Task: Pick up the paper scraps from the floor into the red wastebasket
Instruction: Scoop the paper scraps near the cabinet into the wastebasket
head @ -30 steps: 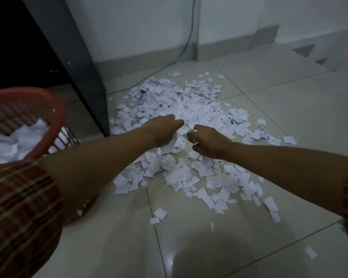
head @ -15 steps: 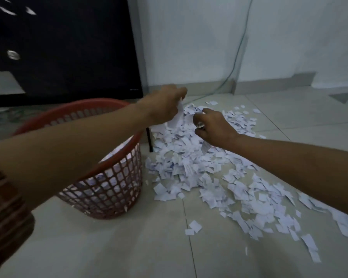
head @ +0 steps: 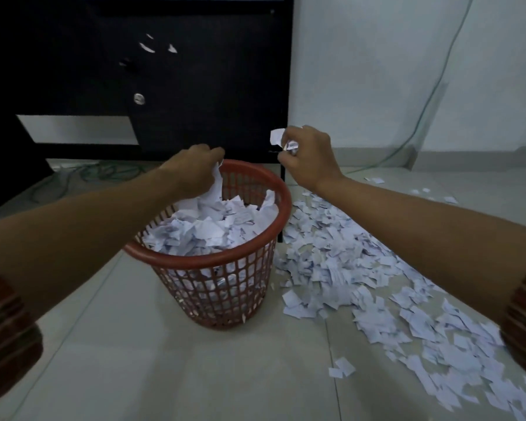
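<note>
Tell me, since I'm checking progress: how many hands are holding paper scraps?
2. The left hand grips scraps over the red plastic mesh wastebasket; the right hand grips a bunch just beyond its rim.

Both hands have lifted off the heap of white paper scraps [head: 340, 268] on the floor, the left hand [head: 195, 171] now gripping its bunch over the red plastic mesh wastebasket [head: 225, 284] and the right hand [head: 308, 156] clutching scraps just beside the rim.
</note>
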